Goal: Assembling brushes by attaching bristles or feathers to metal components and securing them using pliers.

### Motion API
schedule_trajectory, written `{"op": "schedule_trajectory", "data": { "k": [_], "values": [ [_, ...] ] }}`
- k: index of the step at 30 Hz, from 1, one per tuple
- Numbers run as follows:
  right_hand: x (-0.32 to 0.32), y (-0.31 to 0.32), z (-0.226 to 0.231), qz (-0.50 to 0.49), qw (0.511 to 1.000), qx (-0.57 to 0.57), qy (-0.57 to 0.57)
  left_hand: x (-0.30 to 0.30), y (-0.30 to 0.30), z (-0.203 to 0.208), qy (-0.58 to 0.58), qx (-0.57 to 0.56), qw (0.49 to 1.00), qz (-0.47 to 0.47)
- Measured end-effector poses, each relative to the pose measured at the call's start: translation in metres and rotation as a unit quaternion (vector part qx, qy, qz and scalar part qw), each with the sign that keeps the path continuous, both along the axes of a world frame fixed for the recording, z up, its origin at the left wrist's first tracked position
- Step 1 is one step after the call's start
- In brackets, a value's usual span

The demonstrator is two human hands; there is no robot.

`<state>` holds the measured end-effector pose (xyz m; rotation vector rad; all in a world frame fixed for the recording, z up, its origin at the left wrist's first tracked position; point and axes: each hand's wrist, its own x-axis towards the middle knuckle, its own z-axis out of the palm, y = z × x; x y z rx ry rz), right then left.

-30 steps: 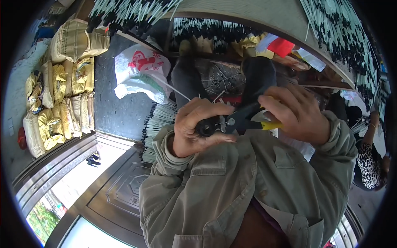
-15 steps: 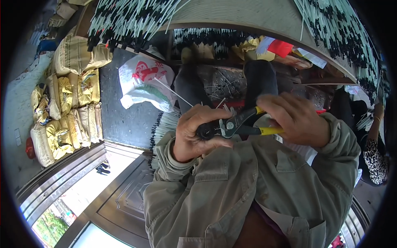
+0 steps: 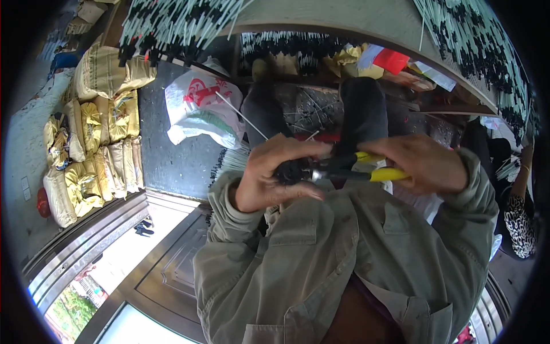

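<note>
L hand (image 3: 260,180) grips blk piece (image 3: 291,172), R hand (image 3: 421,163) grasps yellow-handled pliers (image 3: 376,174) at piece's 3 o'clock, so prob. mid-step, unfinished; rod piles (image 3: 175,26) at 11 & 2 o'clock, done or waiting unclear.

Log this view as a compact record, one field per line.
Left hand: fingers curled around a dark piece, partly hidden
Right hand: gripping the pliers-like tool
Tool handles: black with yellow ends
Tool head: at the left hand; exact contact unclear
Near left hand: thin pale rod slanting up and left
Beyond the knees: many pale rods with black ends
Floor, left: white bag with red print
Far left: stacked yellow and tan packages
Right edge: another person's patterned sleeve
</note>
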<state>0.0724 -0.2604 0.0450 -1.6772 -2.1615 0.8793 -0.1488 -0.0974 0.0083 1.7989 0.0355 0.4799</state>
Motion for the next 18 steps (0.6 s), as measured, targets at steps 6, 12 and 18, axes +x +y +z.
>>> {"op": "schedule_trajectory", "data": {
  "k": [6, 12, 18],
  "values": [
    [0.015, 0.010, -0.012, -0.045, 0.726, -0.456, 0.512, 0.005, 0.002, -0.003, -0.022, -0.007, 0.999, -0.043],
    [-0.020, 0.001, -0.017, -0.061, 0.987, 0.137, -0.064, 0.003, -0.011, -0.013, -0.048, -0.017, 0.993, 0.104],
    [-0.014, 0.016, -0.005, -0.088, 0.938, 0.271, -0.196, 0.005, -0.018, -0.010, -0.016, 0.008, 0.985, 0.172]
  ]
}}
